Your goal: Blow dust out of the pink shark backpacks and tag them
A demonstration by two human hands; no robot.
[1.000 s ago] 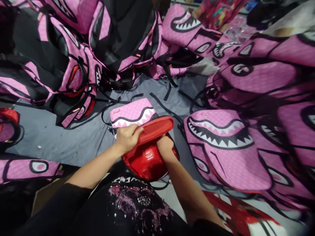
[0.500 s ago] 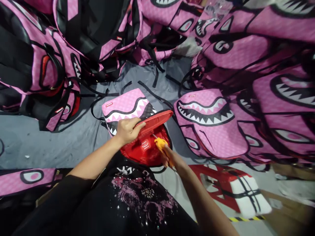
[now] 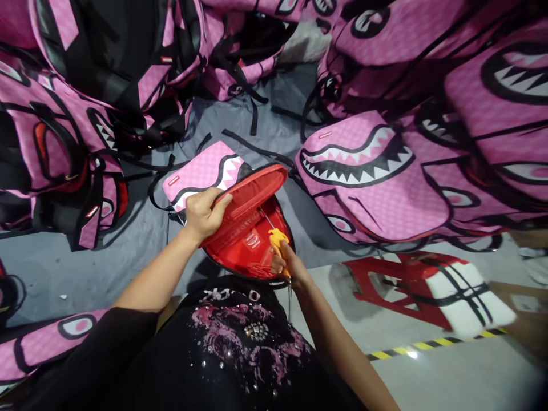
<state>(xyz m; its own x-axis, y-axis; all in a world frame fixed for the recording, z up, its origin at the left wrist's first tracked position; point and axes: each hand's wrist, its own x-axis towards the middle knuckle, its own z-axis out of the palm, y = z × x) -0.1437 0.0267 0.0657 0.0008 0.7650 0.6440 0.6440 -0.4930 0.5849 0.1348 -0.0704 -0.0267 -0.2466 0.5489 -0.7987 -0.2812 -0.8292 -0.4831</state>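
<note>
While the red-lined pink bag point(image 3: 252, 244) is held open on the grey cloth point(image 3: 115, 260) by the left hand point(image 3: 204, 214), its edge pinched in the fingers, a yellow-handled tool point(image 3: 278, 240) is gripped over the opening by the right hand point(image 3: 285, 261)

The open backpack point(image 3: 199, 168) lies left of another backpack point(image 3: 363, 177), both on the cloth point(image 3: 141, 260).

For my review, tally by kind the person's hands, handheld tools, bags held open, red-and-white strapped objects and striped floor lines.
Hands (left hand, right hand): 2
Yellow tool: 1
Red-lined bag held open: 1
Red-and-white strapped object: 1
Striped floor line: 1
Total: 6
</note>
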